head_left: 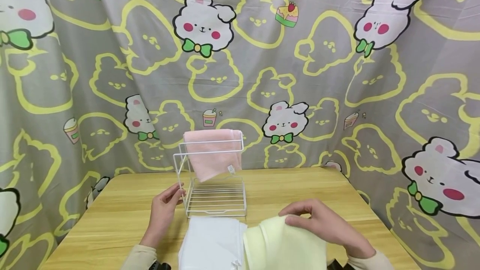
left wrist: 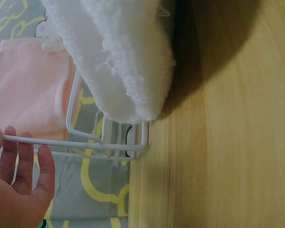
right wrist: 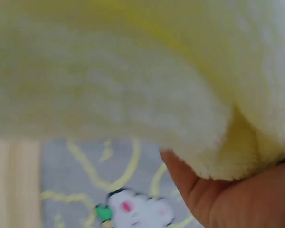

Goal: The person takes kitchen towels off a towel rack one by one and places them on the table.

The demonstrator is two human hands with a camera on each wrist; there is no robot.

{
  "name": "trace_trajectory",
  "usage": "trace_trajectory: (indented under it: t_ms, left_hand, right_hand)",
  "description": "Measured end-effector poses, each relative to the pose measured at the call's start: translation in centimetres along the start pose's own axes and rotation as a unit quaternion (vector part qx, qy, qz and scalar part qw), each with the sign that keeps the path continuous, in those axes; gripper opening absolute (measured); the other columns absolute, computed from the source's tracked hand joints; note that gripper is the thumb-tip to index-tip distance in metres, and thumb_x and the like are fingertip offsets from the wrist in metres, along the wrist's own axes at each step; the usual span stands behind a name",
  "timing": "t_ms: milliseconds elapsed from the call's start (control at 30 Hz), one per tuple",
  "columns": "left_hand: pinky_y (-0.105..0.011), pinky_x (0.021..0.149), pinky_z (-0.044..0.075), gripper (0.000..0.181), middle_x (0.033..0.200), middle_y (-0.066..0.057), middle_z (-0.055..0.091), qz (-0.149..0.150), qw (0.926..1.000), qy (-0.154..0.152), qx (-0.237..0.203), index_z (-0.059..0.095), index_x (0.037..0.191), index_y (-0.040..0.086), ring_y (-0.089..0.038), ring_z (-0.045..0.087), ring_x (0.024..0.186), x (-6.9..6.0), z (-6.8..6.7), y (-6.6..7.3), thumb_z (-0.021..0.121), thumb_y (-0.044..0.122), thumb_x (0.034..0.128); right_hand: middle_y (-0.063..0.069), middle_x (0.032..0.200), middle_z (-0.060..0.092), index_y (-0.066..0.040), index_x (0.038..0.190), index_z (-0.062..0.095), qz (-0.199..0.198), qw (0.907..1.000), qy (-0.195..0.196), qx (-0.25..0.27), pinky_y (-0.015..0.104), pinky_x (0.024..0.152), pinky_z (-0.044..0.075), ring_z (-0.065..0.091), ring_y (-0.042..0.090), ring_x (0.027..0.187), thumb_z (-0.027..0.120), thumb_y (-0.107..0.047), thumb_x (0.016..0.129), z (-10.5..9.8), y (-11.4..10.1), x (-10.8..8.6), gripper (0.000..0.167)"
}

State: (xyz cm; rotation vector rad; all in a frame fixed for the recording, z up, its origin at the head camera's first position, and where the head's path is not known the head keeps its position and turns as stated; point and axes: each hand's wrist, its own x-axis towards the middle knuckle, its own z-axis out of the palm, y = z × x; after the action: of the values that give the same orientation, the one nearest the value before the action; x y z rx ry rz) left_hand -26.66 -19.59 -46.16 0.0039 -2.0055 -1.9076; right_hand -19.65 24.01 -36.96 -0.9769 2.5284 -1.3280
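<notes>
Your left hand (head_left: pixel 165 206) pinches the left side of the rack (left wrist: pixel 61 142) between thumb and fingers. Your right hand (head_left: pixel 324 225) has its fingers gripping the far edge of the yellow towel (head_left: pixel 296 245), at the near right of the surface (head_left: pixel 123 203), just right of the white towel (head_left: pixel 210 243). The pink towel (head_left: pixel 213 153) hangs from the rack's top, on the far side of the white towel.

Indoors, screened off (room unclear): cartoon-print curtains (head_left: pixel 251 59) hang behind a wooden table (head_left: pixel 296 186).
</notes>
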Motion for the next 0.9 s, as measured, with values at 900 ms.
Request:
trace_trajectory:
  t_ms: [900]
  left_hand:
    - [-0.018,0.081,0.060,0.036,0.099,0.013,0.076,-0.008,0.9999,0.003,0.012,0.065,0.132,-0.005,0.002,0.068,0.091,0.0,-0.2,0.2,0.068,0.012,0.1000]
  right_hand:
    - [-0.001,0.117,0.076,-0.015,0.118,0.077,0.036,0.9955,0.054,-0.070,0.025,0.089,0.058,0.070,0.015,0.106,0.065,-0.033,0.101,1.9,10.7,3.7,0.028]
